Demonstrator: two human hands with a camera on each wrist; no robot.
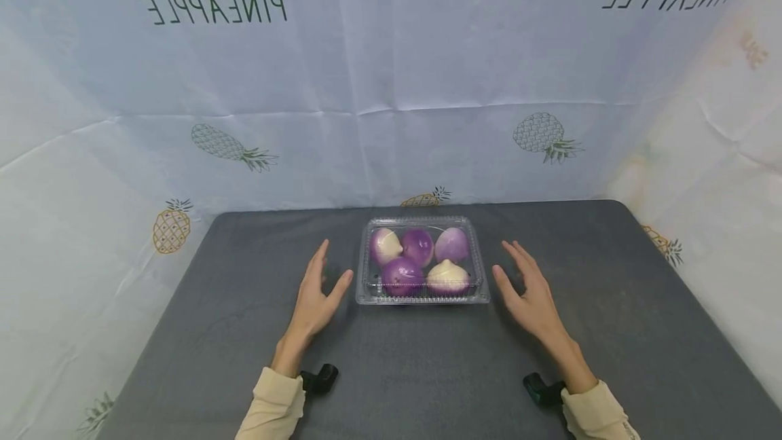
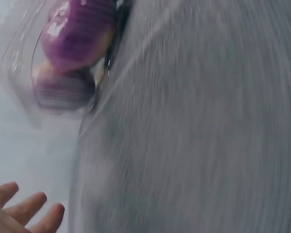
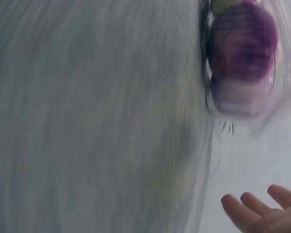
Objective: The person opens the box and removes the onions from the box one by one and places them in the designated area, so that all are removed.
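A clear plastic clamshell box [image 1: 423,297] sits near the far edge of the table, its lid down. Inside it lie several purple and white onions [image 1: 402,276], two of them showing pale tops. My left hand [image 1: 314,301] is held just left of the box, fingers spread and apart from it. On the other side my right hand [image 1: 528,294] hovers with fingers extended, also not touching the box. Both wrist views are blurred; the onions [image 2: 77,39] show through the plastic in the left one, and a purple onion [image 3: 242,43] in the right one.
A dark grey cloth covers the table [image 1: 421,372]. Behind it hangs a pale curtain [image 1: 427,53] printed with pineapples and mirrored lettering, which also runs down both sides. Each wrist carries a black strap-on camera [image 1: 320,379].
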